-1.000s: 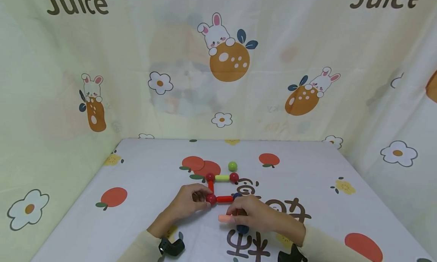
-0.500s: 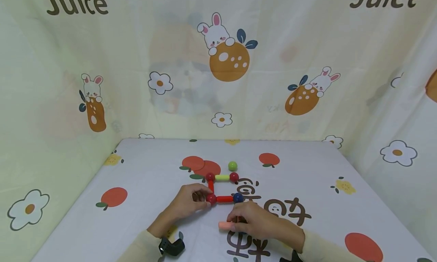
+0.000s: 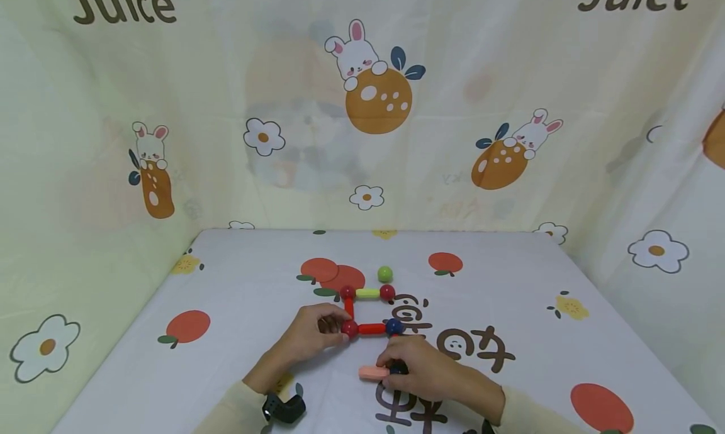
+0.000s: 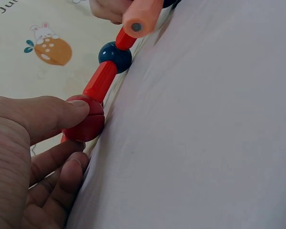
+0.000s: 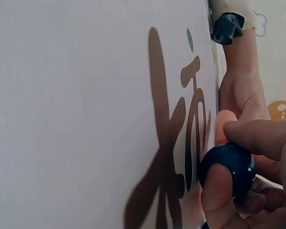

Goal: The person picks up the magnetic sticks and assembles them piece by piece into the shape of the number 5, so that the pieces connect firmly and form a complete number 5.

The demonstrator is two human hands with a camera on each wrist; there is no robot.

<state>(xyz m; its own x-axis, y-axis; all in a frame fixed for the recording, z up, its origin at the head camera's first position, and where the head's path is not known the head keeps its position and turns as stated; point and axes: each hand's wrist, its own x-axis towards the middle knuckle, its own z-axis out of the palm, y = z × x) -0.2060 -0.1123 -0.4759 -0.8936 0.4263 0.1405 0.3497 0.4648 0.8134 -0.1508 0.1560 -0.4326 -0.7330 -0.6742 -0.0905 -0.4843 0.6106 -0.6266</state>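
Observation:
My left hand [image 3: 320, 327] pinches a red ball [image 4: 86, 119] between thumb and fingers, at a corner of a chain of magnetic sticks and balls on the table. From that ball one red stick [image 3: 349, 307] runs back and another red stick [image 3: 372, 329] runs right to a blue ball [image 3: 394, 326]. Nearer me, my right hand [image 3: 421, 366] grips a second, dark blue ball [image 5: 231, 162], its thumb close to a salmon-pink stick [image 3: 374, 373] that points left. The stick's free end shows a small metal disc in the left wrist view.
At the chain's back, a yellow-green stick [image 3: 367, 293] joins two red balls, the right one [image 3: 387, 292] at its end. A loose green ball [image 3: 385, 273] lies just behind. Printed cloth covers the table [image 3: 255, 264], and a patterned curtain [image 3: 306, 170] stands behind it.
My right hand has moved slightly towards me with the salmon-pink stick, uncovering the blue ball at the chain's right corner; its fingers now cover the nearer blue ball. My left hand stays put.

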